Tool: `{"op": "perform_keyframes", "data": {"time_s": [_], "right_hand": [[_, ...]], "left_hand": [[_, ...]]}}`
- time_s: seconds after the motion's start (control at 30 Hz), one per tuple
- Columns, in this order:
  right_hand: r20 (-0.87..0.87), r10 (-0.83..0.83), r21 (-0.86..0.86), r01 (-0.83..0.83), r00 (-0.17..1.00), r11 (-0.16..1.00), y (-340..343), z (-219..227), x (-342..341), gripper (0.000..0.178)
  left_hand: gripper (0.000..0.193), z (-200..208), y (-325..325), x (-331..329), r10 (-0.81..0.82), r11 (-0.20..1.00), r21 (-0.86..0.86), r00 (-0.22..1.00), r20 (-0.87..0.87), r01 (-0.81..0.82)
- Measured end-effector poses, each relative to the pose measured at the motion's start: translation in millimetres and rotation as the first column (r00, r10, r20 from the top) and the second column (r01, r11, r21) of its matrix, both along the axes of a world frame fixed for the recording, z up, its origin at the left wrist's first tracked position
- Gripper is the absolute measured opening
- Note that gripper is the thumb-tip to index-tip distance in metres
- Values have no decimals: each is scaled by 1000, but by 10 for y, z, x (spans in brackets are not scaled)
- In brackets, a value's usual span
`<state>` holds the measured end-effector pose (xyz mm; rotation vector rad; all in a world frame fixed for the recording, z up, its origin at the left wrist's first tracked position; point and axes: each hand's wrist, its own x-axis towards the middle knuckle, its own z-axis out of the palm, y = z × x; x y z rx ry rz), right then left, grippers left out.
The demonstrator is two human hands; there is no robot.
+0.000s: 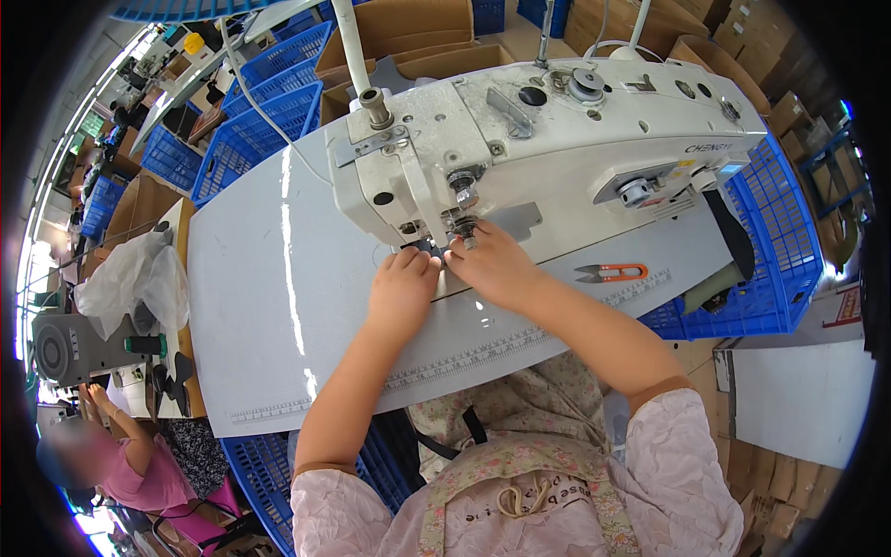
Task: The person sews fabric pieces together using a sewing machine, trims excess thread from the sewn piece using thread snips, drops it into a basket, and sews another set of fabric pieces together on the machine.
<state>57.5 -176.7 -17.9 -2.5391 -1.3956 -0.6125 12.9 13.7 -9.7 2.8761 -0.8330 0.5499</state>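
Both hands are at the needle end of a white sewing machine [557, 130]. My left hand [406, 283] is just left of the needle area, with its fingers bent and pressed together on the table. My right hand [489, 265] is on the other side, fingertips drawn together beside the presser foot and below the thread tension knob [464, 223]. Between the fingertips a small dark patch [423, 246] shows under the machine head. My hands and the machine hide most of it, so its kind cannot be made out.
Orange-handled thread snips [613, 272] lie on the pale table [251, 297], behind its printed ruler strip [483, 356]. Blue crates [775, 232] stand at the right, others at the back left. A co-worker in pink [139, 469] sits at another machine [79, 348], far left.
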Motion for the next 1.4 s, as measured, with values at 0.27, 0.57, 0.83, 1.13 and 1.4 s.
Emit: {"op": "perform_keyframes", "data": {"time_s": [0.27,0.57,0.83,1.13,1.4], "right_hand": [[-47,18,-30,-20,999,999,-61,16,9,16],[-59,4,-41,-6,998,999,-43,-2,-15,21],[-114,-22,-92,11,993,996,-66,14,-10,30],[-173,-10,-76,-3,985,997,-96,55,1,33],[-199,-21,-101,1,980,995,-97,86,32,36]], "left_hand": [[18,9,22,-6,-29,1000,-6,999,39,29],[19,23,28,-1,-41,999,25,998,40,40],[20,-3,39,38,-37,998,46,998,59,35],[21,2,39,74,-34,998,49,998,60,31],[21,-30,69,101,-16,999,42,998,55,14]]}}
